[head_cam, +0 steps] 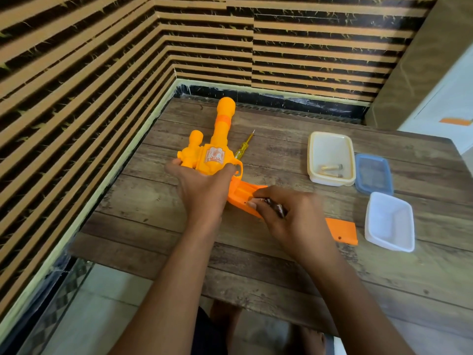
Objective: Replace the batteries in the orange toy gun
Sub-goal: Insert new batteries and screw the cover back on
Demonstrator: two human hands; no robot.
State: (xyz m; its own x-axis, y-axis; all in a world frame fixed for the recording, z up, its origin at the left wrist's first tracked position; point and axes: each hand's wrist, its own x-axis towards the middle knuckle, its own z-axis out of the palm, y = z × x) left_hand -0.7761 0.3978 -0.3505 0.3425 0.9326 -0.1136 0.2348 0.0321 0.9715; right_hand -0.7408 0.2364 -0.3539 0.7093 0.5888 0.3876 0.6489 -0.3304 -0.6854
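Two hands on the orange toy gun [217, 155], which lies flat towards the far left corner of the table [179, 252], barrel aimed at the far edge. See the left hand [202, 185] wrapped over the drum and body, pinning it down, while the right hand [289, 213] pinches a dark battery [277, 208] at the open bay in the grip [240, 193].

By the look of it this is hollow moulded plastic: light, stiff, smooth-skinned, likely to skate on the wood unless held. So the chunky body is the sensible place to clamp, not the thin trigger guard. The battery is a small hard cylinder, slick, apt to roll. That's fingertip work.

Ribbed channels show inside the bay. Just beside the right hand lies the flat orange cover [343, 230], a screw hole near its end. Behind the gun sits a yellow see-through screwdriver [243, 147]. Towards the right edge: a cream tub [311, 160] holding pale batteries [330, 169], a blue lid [373, 172], a white tub [371, 226]. Rough plank-grain tabletop.
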